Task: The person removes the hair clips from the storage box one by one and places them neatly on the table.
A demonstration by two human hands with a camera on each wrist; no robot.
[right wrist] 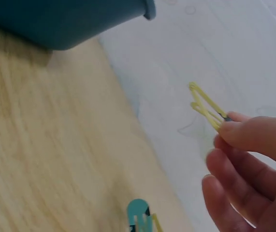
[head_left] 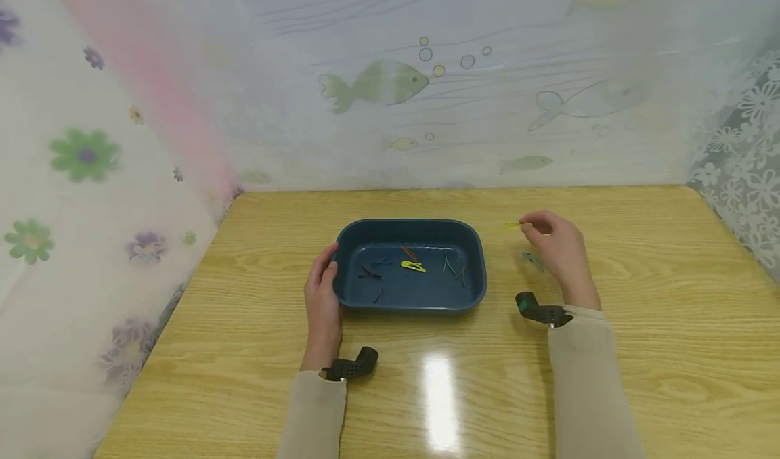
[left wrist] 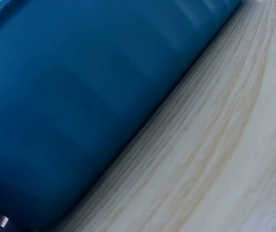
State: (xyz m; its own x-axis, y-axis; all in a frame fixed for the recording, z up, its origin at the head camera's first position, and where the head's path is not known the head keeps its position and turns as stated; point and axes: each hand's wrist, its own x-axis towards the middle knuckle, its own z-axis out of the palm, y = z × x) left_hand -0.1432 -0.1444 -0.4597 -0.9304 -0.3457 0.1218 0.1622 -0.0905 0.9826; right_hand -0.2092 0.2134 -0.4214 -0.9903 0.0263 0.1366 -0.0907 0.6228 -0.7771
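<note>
In the head view, my right hand (head_left: 559, 246) pinches a yellow snap hair clip (head_left: 512, 226) between thumb and fingertips, to the right of the blue tub. The right wrist view shows this yellow hair clip (right wrist: 206, 107) bent open, with a dark spot near the thumb. Below that hand a teal hair clip (right wrist: 138, 209) lies on the table, a bit of yellow beside it. My left hand (head_left: 322, 296) holds the left end of the blue tub (head_left: 411, 308), fingers and thumb at its rim. Inside the tub lie another yellow hair clip (head_left: 413, 266) and several thin coloured clips.
The tub stands on a wood-grain table (head_left: 244, 351). Behind it hangs a pale curtain (head_left: 463, 120) with fish drawings, and a flowered sheet (head_left: 110, 229) is at the left. Each wrist wears a black camera mount (head_left: 539, 309).
</note>
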